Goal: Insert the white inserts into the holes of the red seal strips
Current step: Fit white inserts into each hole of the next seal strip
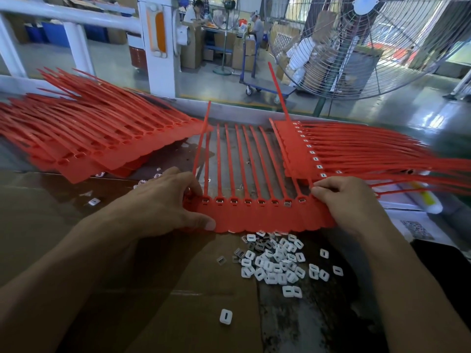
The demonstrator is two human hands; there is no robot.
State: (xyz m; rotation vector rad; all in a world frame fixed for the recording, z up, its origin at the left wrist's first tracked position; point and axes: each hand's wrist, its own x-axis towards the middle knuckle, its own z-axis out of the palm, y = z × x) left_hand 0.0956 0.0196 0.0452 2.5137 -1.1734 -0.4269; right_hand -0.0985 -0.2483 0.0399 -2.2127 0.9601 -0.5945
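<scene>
Nearest, loose white inserts (pixel 274 263) heaped on the counter (pixel 293 324), just below the work for quick picking. Behind them, a red seal strip sheet (pixel 265 216) lying flat, its row of holes seemingly already filled. Left hand (pixel 163 202) pinching the sheet's left edge, thumb on top; right hand (pixel 349 202) gripping the right edge with curled fingers, probably to lift it away. Further back, finished strips (pixel 362 151) stacked right, inserts showing; unfilled strips (pixel 96 138) piled left, waiting. Beyond, a large fan (pixel 369 47).
</scene>
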